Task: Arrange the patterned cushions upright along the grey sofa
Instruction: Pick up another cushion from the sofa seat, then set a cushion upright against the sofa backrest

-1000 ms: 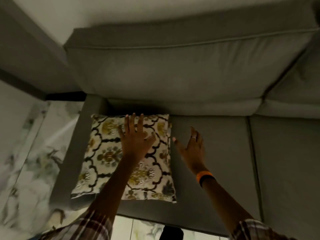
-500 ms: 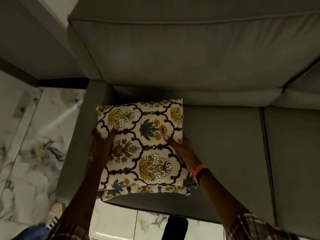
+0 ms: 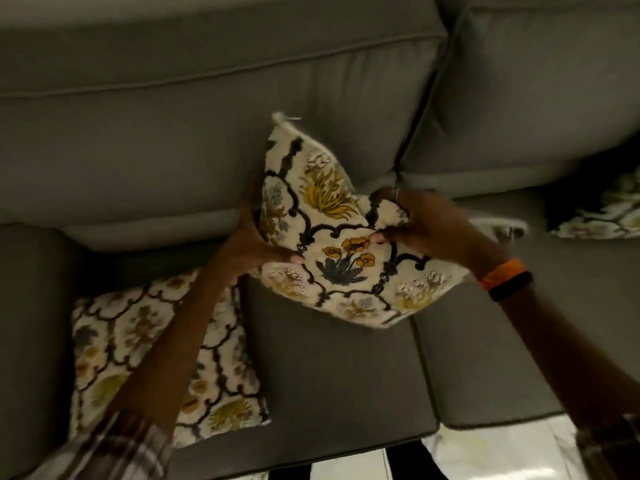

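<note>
I hold a cream cushion with yellow and blue flowers [image 3: 341, 258] in the air above the grey sofa's seat [image 3: 329, 375], tilted with one corner up against the back cushion [image 3: 173, 140]. My left hand [image 3: 258, 244] grips its left edge and my right hand [image 3: 422, 226] grips its right edge. A second patterned cushion [image 3: 114, 348] lies flat on the seat at the left, partly under my left forearm. A third patterned cushion [image 3: 602, 213] lies at the far right edge, half out of view.
The sofa's left armrest [image 3: 31, 323] borders the flat cushion. A second seat section [image 3: 502, 341] and back cushion [image 3: 536, 91] run to the right. Pale marble floor [image 3: 485, 455] shows below the seat's front edge.
Both hands lifted one cushion off the stack at the left and carried it right and up toward the backrest, exposing a second cushion beneath. The view shifted right, revealing a third cushion.
</note>
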Demonstrator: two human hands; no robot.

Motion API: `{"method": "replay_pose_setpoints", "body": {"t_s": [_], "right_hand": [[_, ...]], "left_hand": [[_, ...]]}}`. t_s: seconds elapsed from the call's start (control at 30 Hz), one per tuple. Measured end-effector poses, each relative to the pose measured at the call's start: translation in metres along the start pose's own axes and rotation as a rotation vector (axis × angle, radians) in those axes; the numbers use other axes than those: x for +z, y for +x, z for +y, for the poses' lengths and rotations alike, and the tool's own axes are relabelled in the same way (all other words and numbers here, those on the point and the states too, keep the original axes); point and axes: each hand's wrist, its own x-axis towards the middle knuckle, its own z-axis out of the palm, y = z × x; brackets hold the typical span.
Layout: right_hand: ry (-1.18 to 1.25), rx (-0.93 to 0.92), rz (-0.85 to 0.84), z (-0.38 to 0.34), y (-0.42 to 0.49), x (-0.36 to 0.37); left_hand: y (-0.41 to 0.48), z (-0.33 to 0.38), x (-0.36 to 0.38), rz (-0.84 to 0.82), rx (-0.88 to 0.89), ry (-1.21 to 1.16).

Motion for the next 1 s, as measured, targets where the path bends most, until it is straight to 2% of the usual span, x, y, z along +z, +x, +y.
{"method": "replay_pose_setpoints", "body": {"t_s": [0.13,0.23,0.33,0.4,0.43,0.5,0.57,0.63,0.9,1.0], "right_hand": [[-0.184,-0.104,0.096,0.084,0.021,-0.031],[-0.218,-0.101,0.251,0.149,0.040,-0.029],[0.035,-0.002,0.583,0.199,0.032,-0.012],[0.274,0.121,0.787,0.221,0.018,0.014],[0.440,0.185,0.798,0.231,0.014,0.028],[0.804,0.242,0.601,0.252,0.015,0.060],[0.890,0.226,0.370,0.267,0.023,0.083],[0.907,0.240,0.306,0.278,0.031,0.091],[0.935,0.256,0.409,0.291,0.037,0.113],[0.915,0.339,0.531,0.279,0.033,0.135]], "left_hand": [[0.041,0.015,0.100,0.070,0.016,-0.113],[0.066,0.004,0.158,0.191,0.085,-0.166],[0.082,0.006,0.198,0.305,0.048,-0.176],[0.088,0.001,0.208,0.277,0.022,-0.159],[0.090,-0.003,0.208,0.244,0.012,-0.134],[0.092,-0.008,0.206,0.239,-0.014,-0.139],[0.092,-0.006,0.206,0.240,-0.024,-0.168],[0.095,-0.007,0.211,0.266,-0.023,-0.203],[0.109,-0.031,0.231,0.290,0.016,-0.253],[0.103,-0.037,0.227,0.298,0.024,-0.181]]}}
